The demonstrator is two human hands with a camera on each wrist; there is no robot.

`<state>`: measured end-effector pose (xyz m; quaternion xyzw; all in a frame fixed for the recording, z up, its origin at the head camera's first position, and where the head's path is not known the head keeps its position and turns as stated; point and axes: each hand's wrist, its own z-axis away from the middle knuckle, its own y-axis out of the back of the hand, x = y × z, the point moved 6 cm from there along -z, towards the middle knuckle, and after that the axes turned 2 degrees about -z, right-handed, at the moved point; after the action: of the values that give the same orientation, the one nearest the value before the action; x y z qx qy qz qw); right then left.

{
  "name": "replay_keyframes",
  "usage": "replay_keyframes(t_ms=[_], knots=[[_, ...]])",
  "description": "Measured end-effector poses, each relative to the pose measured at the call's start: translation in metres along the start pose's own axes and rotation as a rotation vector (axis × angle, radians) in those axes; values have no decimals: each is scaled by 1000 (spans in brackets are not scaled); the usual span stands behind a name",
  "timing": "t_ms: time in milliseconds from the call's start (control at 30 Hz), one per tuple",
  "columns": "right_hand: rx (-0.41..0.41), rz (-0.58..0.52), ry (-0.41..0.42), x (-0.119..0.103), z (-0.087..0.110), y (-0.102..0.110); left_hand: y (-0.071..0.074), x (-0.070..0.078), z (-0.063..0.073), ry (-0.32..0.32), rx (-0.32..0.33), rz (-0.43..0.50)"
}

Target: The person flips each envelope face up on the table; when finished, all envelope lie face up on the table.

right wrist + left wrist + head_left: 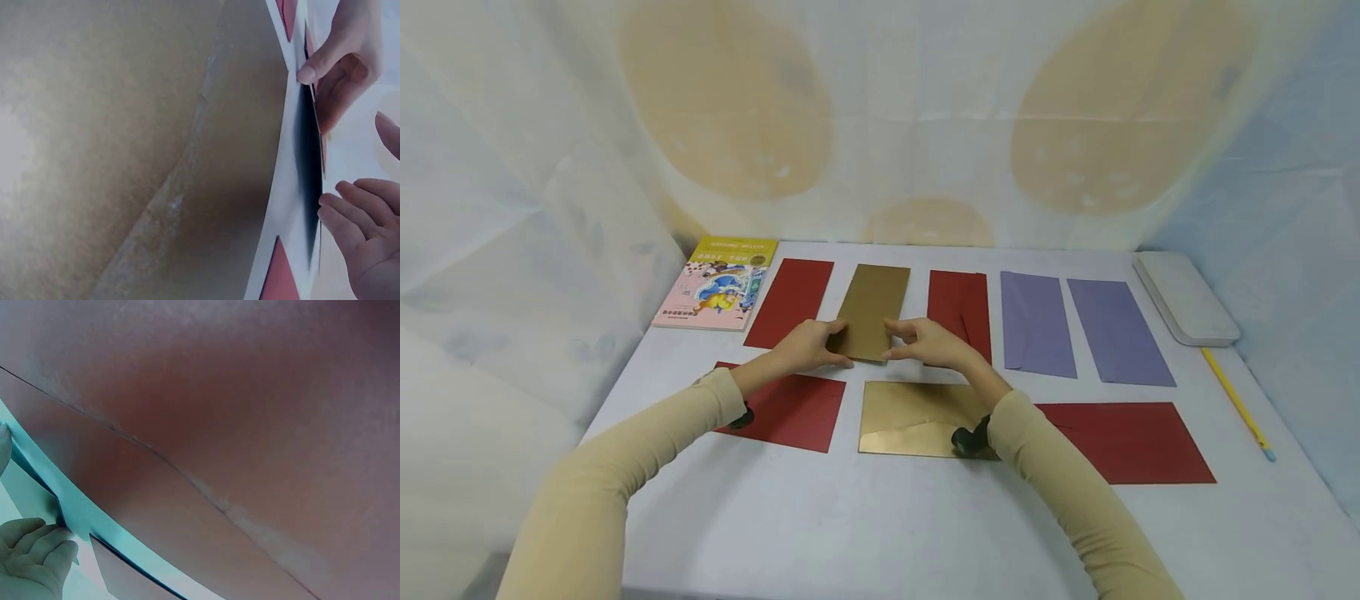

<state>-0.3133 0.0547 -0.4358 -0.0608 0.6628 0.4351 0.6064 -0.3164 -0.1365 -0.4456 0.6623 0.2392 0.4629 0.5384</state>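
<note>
A dull gold envelope (872, 304) lies lengthwise in the back row, its near end between both hands. My left hand (805, 344) is at its left edge, with the thumb by the near corner. Opposite it, my right hand (934, 343) has its fingertips right at the right edge. In the right wrist view the right fingers (350, 215) are fairly straight, and dark shadow shows along the envelope's side. A red envelope (808, 412) lies below the left wrist, and a shinier gold envelope (910, 417) lies under the right wrist, flap side up.
Along the back are two more red envelopes (793, 300) and two purple envelopes (1037, 321). Another red envelope (1142, 442) lies front right, partly behind the right sleeve. A picture book (718, 287) sits back left; a pale case (1183, 296) and a yellow pencil (1236, 400) are at right.
</note>
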Motion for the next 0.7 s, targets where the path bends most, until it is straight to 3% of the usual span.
replay_keyframes(t_ms=[367,533,700], knots=[[41,-11,57,-14,11,4,-1,5,0,-31,5,32],[112,-19,130,-26,20,11,-4,9,-3,-58,11,57],[192,-7,196,-34,23,17,-5,16,-5,-45,3,122]])
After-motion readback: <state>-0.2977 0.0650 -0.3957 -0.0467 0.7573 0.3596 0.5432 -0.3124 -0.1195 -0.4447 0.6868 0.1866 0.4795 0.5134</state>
